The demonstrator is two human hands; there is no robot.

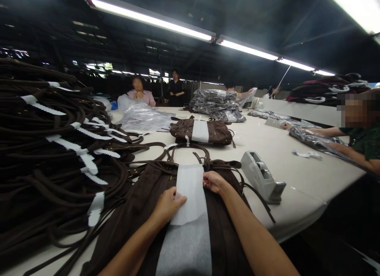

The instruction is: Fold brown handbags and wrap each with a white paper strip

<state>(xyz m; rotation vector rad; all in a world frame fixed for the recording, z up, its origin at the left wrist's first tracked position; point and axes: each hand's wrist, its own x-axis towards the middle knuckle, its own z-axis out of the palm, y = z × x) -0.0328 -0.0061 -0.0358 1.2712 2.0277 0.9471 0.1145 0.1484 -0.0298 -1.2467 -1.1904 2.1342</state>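
A dark brown handbag (142, 197) lies flat in front of me, its handles pointing away. Down its middle runs a white paper strip (190, 204), made of an upper sheet overlapping a thinner lower one. My left hand (168, 204) pinches the strip's left edge, thumb on top of the paper. Higher up, my right hand (214, 181) has its fingers closed at the strip's right edge; the fingertips are partly hidden. Just right of the bag stands a grey tape dispenser (258, 175).
Brown bags with white-wrapped handles form a tall pile (59, 149) at left. Beyond my bag sits a folded brown bag (213, 131) with a white band. Clear plastic bags (145, 113) and a stack of wrapped bags (216, 103) lie farther back. A co-worker (362, 137) handles a wrapped bag at right.
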